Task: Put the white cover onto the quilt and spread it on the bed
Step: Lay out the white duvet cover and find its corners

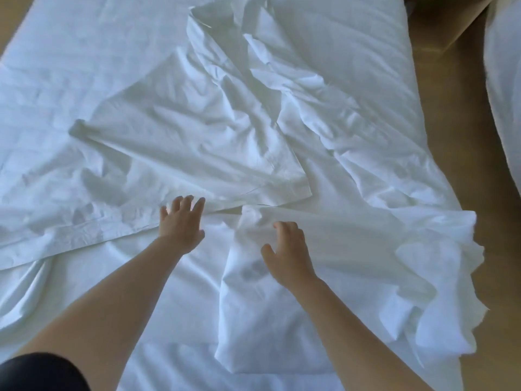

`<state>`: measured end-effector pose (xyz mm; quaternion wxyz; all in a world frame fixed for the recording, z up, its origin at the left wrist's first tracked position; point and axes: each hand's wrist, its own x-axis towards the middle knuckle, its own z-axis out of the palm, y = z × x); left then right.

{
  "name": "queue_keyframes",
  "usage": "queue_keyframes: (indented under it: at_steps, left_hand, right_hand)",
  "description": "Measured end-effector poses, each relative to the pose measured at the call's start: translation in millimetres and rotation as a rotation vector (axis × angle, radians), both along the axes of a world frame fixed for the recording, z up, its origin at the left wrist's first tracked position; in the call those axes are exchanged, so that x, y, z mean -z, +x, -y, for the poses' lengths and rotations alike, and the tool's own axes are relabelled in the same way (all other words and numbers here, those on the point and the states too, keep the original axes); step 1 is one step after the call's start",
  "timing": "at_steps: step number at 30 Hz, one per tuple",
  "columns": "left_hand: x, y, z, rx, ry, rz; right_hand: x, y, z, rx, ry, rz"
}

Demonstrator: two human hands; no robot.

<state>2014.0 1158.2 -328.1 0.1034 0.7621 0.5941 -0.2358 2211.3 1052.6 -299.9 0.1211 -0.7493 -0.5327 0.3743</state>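
— Two hands, head view. Left hand [181, 221]?
— Fingers spread, at the hem of the white cover [197, 131].
— Right hand [287, 249]?
— Fingers curled over a fold; grip cannot be told. Cover lies crumpled across the bed [56, 52].

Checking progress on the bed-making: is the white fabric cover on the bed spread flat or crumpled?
Crumpled, not spread: the white fabric cover lies in ridges and overlapping flaps across the white-sheeted bed.

Crumpled white cover [197, 131] lies ahead; floor [451, 153] bare.
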Motion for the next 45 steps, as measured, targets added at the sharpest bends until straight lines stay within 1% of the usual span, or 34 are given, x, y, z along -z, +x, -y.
queue_keyframes:
  at_steps: [2,3,5,6,7,9,10,11,12,13,14,15,16,19,20,21,22,24,26,28,30,31,32,33,34,36,38,40,43,45]
  left_hand:
    - [11.7,-31.1,-12.5,0.086,-0.048,-0.113]
    - [17.5,-45.9,-19.6,0.118,-0.052,-0.136]
    - [27.4,-76.0,-36.2,0.168,-0.014,-0.123]
    - [32.0,-90.7,-45.8,0.188,0.024,-0.086]
    - [35.1,-103.9,-54.9,0.192,0.037,-0.008]
    - [32.0,-127.5,-71.9,0.108,-0.020,0.278]
    - [25.4,-138.9,-80.1,0.024,-0.062,0.439]
    - [16.6,-151.4,-89.8,-0.066,-0.083,0.579]
    - [7.8,-166.5,-100.9,-0.153,-0.081,0.685]
    - [-1.0,-182.7,-112.6,-0.218,-0.074,0.751]
    - [-8.9,-199.7,-123.8,-0.254,-0.076,0.776]
    - [-16.2,-217.5,-133.2,-0.266,-0.086,0.779]
    - [-22.9,-234.8,-140.0,-0.266,-0.102,0.774]
    - [-44.8,-278.6,-151.2,-0.308,-0.179,0.811]
    - [-53.0,-293.2,-154.7,-0.334,-0.202,0.832]
    - [-62.9,-312.3,-160.3,-0.362,-0.204,0.845]
    - [-71.0,-335.0,-168.6,-0.395,-0.183,0.841]
    - [-84.7,-389.0,-190.6,-0.527,-0.063,0.834]
    - [-95.7,-451.8,-212.4,-0.731,0.122,0.875]
    - [-103.2,-513.1,-229.2,-0.918,0.319,0.938]
    - [-100.5,-571.1,-239.1,-1.064,0.477,0.962]
    - [-97.7,-593.2,-240.8,-1.130,0.504,0.974]
    - [-89.7,-610.5,-239.7,-1.190,0.494,0.971]
    - [-77.8,-621.6,-234.6,-1.235,0.451,0.946]
    - [-65.6,-624.2,-225.5,-1.265,0.394,0.888]
    - [-35.4,-613.6,-204.1,-1.283,0.236,0.781]
    - [-9.8,-587.5,-184.0,-1.264,0.122,0.785]
    - [12.5,-563.3,-173.4,-1.237,0.041,0.794]
    - [33.1,-529.0,-169.5,-1.137,0.012,0.741]
    - [35.2,-507.1,-169.2,-1.008,0.036,0.704]
  right_hand:
    - [2.2,-42.2,-15.0,-0.007,-0.022,0.013]
    - [4.9,-63.2,-22.0,-0.003,-0.027,0.031]
    - [11.1,-106.2,-33.7,0.018,-0.040,0.055]
    - [14.6,-128.5,-40.1,0.041,-0.043,0.046]
    - [18.0,-150.5,-46.3,0.072,-0.035,0.032]
    - [22.8,-192.5,-63.4,0.198,-0.020,-0.037]
    - [26.3,-211.8,-74.9,0.319,-0.031,-0.101]
    - [27.1,-228.8,-88.9,0.510,-0.053,-0.214]
    - [24.9,-243.2,-105.1,0.744,-0.088,-0.373]
    - [21.2,-255.5,-122.1,0.969,-0.111,-0.548]
    - [16.9,-264.8,-138.2,1.139,-0.108,-0.703]
    - [12.4,-272.0,-154.5,1.218,-0.073,-0.808]
    - [6.8,-279.7,-170.9,1.235,-0.035,-0.853]
    - [-4.0,-306.4,-221.5,1.232,0.061,-0.877]
    - [-6.5,-319.8,-239.7,1.217,0.088,-0.853]
    - [-9.4,-338.2,-258.7,1.152,0.106,-0.794]
    - [-10.7,-361.1,-279.1,1.032,0.114,-0.705]
    - [-20.9,-419.3,-317.9,0.730,0.116,-0.581]
    - [-38.2,-491.5,-352.6,0.487,0.125,-0.570]
    - [-57.3,-563.0,-376.6,0.270,0.116,-0.625]
    - [-68.7,-622.7,-386.3,-0.013,0.085,-0.653]
    - [-68.6,-644.5,-385.9,-0.162,0.065,-0.644]
    - [-65.6,-660.7,-383.1,-0.288,0.038,-0.626]
    - [-60.0,-671.8,-377.9,-0.370,-0.002,-0.607]
    - [-51.8,-677.8,-370.5,-0.398,-0.061,-0.586]
    - [-25.9,-673.2,-354.0,-0.355,-0.168,-0.522]
    - [4.0,-646.9,-336.3,-0.314,-0.205,-0.371]
    - [29.6,-608.3,-321.2,-0.318,-0.204,-0.193]
    - [50.8,-549.6,-306.1,-0.316,-0.175,0.024]
    - [55.5,-517.1,-297.3,-0.433,-0.137,0.207]
